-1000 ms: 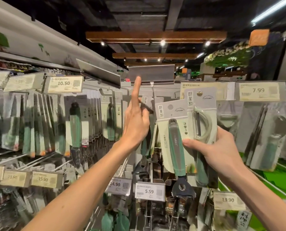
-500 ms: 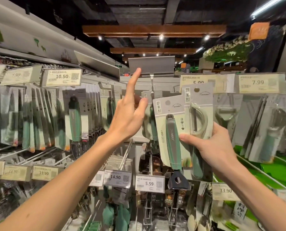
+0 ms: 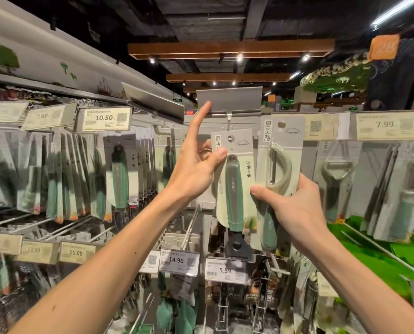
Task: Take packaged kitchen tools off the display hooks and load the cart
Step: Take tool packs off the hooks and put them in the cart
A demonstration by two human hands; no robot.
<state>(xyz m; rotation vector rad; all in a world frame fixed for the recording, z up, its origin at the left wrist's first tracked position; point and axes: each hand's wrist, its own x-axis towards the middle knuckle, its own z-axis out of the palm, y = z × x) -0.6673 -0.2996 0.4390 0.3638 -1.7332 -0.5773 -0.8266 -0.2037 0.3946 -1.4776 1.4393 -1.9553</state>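
You are in the picking step, not yet the loading one; the cart is not in view. Your right hand [image 3: 297,213] is gripping the peeler pack [image 3: 280,141] upright in front of the display, fingers wrapped behind the card and thumb lying across its left edge; whether that thumb is also clamping the neighbouring card I cannot tell. Your left hand [image 3: 194,174] is pinching the upper left corner of the green-handled pack [image 3: 235,189], thumb [image 3: 219,154] on the front and curled fingers behind, while the index finger [image 3: 201,116] is pointing straight up, its tip beside the blank label holder [image 3: 230,100]. That pack is hanging just beside the peeler pack, their edges overlapping, with its hang hole sitting a little below the white hook [image 3: 229,118]; it is looking free of the hook, though I cannot be sure. The next move is probably calling for you to be drawing the card clear toward yourself, keeping it level so the hole is not catching on the hook tip; then gathering both packs firmly and turning down toward the cart. The risk is the light corner pinch; the card could be twisting or slipping as you lower it.
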